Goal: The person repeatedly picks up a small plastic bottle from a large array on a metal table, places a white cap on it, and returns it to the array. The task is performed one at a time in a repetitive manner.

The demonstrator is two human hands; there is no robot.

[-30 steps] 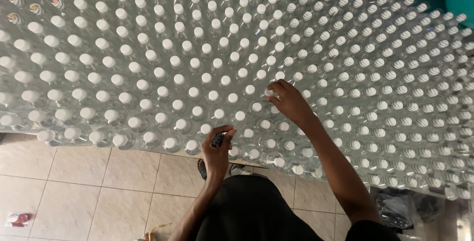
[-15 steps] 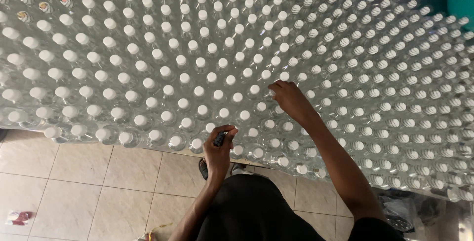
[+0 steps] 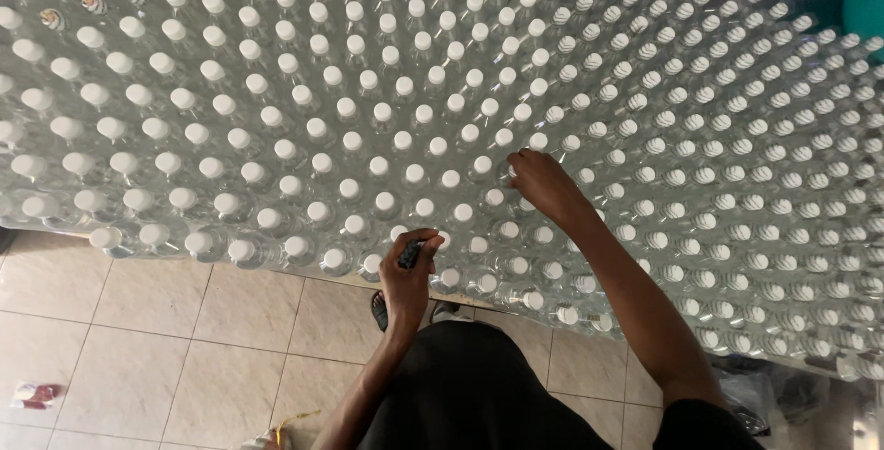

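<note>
A beige tiled floor [image 3: 138, 349] runs along the near edge of a very large block of clear plastic bottles [image 3: 276, 137], standing upright in close rows, nearly all topped with white caps [image 3: 382, 111]; the far-right rows show ribbed caps seen at a slant. I stand at the near edge and look straight down.

My left hand [image 3: 412, 266] hovers over the front rows, its fingers curled round a small dark object [image 3: 411, 254], pinched between thumb and forefinger just above a capped bottle; what the object is I cannot tell. My right hand [image 3: 543, 183] reaches farther in, its fingers loosely bent and resting on the cap of a bottle [image 3: 508, 172] a few rows back; whether it grips the cap or merely steadies it is not visible. A sandalled foot [image 3: 379, 310] shows below the bottle edge, and a small red and white packet [image 3: 37, 395] lies on the floor at lower left.

In my judgement the work goes best if I steady one bottle with the right hand, keep the dark object square over a single cap, and proceed row by row, so that no neighbour is knocked.
</note>
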